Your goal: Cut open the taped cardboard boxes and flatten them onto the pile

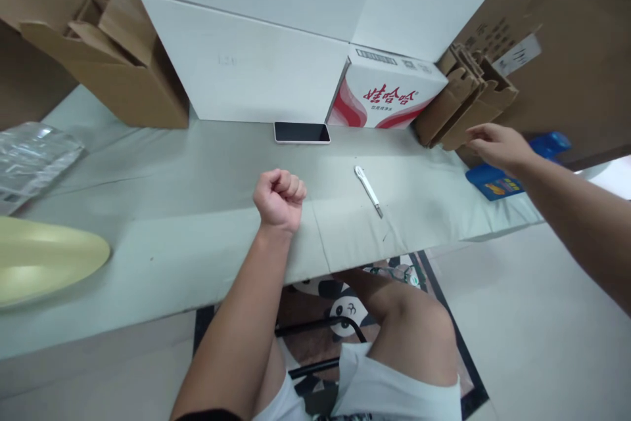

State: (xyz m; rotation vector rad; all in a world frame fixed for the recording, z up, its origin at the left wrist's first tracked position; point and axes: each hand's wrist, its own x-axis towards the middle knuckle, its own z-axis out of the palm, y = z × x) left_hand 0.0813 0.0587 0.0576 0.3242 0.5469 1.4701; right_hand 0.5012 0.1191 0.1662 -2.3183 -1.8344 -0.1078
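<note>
My left hand (280,200) is closed in a fist, its curled fingers turned up, over the pale cloth-covered table (207,178). Nothing shows in it. To its right lies a white utility knife (368,191) with its blade end toward me. Farther right, my right hand (499,145) has its fingers bent together beside the folded brown cardboard boxes (466,102). Whether it grips anything is hidden. Under that wrist is a blue bottle (493,182) with an orange-marked label, partly covered by the forearm.
A dark-screened phone (302,132) lies against the white boxes (251,66). Beside them is a white carton (387,96) with red print. At left are an open cardboard box (123,73), clear plastic packaging (37,158) and a yellow curved object (49,260). A large cardboard sheet (572,60) stands right.
</note>
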